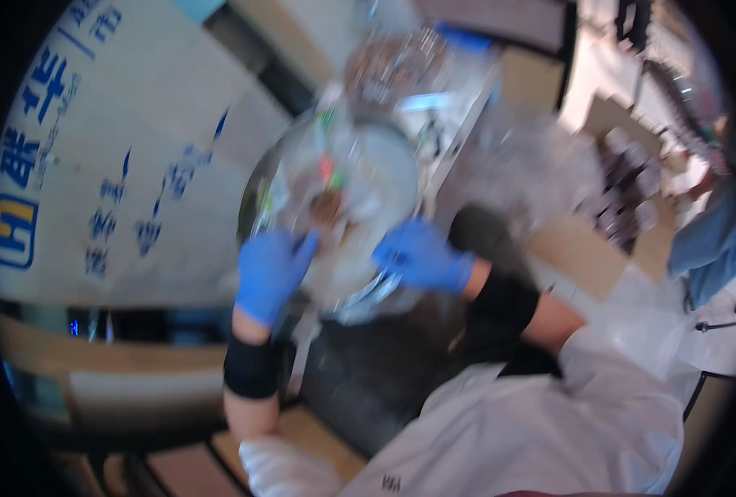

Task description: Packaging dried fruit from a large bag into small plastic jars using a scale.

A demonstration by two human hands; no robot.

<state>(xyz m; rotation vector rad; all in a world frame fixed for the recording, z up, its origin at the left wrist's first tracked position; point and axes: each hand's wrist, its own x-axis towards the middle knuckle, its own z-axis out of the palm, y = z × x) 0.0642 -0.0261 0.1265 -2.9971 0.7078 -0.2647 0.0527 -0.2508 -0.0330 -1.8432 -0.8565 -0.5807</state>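
Note:
Both my hands wear blue gloves, and the picture is smeared by motion. A round metal basin (401, 157) with pale contents stands in front of me. Over its left half lies a clear plastic bag (289, 186) with red and green print and something brown in it. My left hand (270, 273) is at the near left of the basin, its fingers closed on the near part of the bag. At the basin's near right rim, my right hand (424, 255) has its fingers curled together; whatever they hold, if anything, is hidden.
A white printed panel (169, 141) fills the left. Beyond the basin sits a clear bag of brown items (397, 66). An open cardboard box (625, 182) with several dark packs stands right, near a heap of clear plastic (525, 166). Another person's blue sleeve (707, 244) is at far right.

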